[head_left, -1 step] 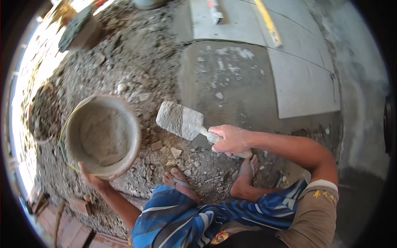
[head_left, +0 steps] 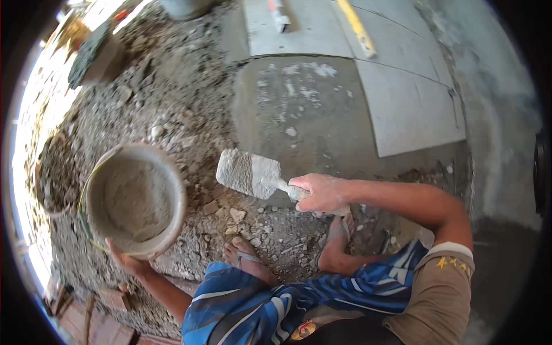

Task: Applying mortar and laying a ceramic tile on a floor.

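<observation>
My left hand (head_left: 127, 259) grips the lower rim of a round grey bucket (head_left: 171, 221), which has grey cement mix in its bottom. My right hand (head_left: 319, 192) is closed round the handle of a flat trowel (head_left: 261, 175), held level to the right of the bucket with grey mortar caked on its blade. Under and beyond the trowel is a damp grey patch of screed (head_left: 305, 121) with white flecks, bordered at the top and right by pale floor tiles (head_left: 414, 115).
A yellow level (head_left: 356, 29) and a silver bar (head_left: 279, 14) lie on the tiles. At left are a rubble-filled container (head_left: 54, 172), a mortar-topped block (head_left: 98, 57) and rough gravel. A grey bucket (head_left: 187, 7) stands at the top, bricks (head_left: 115, 299) lie lower left, and a wall (head_left: 494, 115) runs along the right.
The tiles and ground have shifted left in the view, and the bucket with my left hand appears slightly lower and further left. My right hand and trowel are nearly unchanged.
</observation>
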`<state>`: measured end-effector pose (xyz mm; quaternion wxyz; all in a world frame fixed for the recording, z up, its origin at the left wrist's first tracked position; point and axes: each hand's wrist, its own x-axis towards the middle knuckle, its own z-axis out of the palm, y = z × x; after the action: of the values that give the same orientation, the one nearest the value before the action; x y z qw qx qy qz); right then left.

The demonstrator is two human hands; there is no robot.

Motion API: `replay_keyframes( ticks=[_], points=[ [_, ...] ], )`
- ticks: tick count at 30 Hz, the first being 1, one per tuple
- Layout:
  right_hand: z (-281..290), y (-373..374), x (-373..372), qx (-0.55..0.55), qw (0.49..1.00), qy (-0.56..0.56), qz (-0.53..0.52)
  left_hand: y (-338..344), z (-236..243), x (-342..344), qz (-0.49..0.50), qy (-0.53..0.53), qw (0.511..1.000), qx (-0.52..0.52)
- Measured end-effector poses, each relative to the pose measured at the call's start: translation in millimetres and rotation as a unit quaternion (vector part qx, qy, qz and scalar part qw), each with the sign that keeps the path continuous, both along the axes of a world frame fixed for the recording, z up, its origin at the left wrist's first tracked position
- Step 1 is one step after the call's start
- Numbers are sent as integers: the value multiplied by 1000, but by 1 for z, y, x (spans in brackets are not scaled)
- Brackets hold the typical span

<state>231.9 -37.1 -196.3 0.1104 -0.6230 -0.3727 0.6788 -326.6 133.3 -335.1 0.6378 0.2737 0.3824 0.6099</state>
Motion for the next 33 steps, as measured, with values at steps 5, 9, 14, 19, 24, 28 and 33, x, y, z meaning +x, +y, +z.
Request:
replay_keyframes(
  ticks=[5,9,14,19,24,28,33],
  points=[
    [13,-118,64,31,990,-137,9,-3,72,97,177,210,959,-77],
    [18,-198,87,-43,980,-127,-150,-217,57,381,-290,-115,844,-437],
    [-8,-258,93,-19,956,-142,-255,-404,-83,486,-436,-168,668,-579],
    [-29,-271,104,-43,911,-83,-402,-390,-82,477,-424,-143,676,-585],
    [-48,-262,121,-30,899,-48,-434,-384,-53,494,-423,-123,678,-589],
    [-61,-245,150,-4,908,-49,-417,-394,-69,493,-417,-118,677,-594],
    [-70,-212,175,-7,910,-7,-415,-393,-61,501,-410,-118,678,-599]
  ],
)
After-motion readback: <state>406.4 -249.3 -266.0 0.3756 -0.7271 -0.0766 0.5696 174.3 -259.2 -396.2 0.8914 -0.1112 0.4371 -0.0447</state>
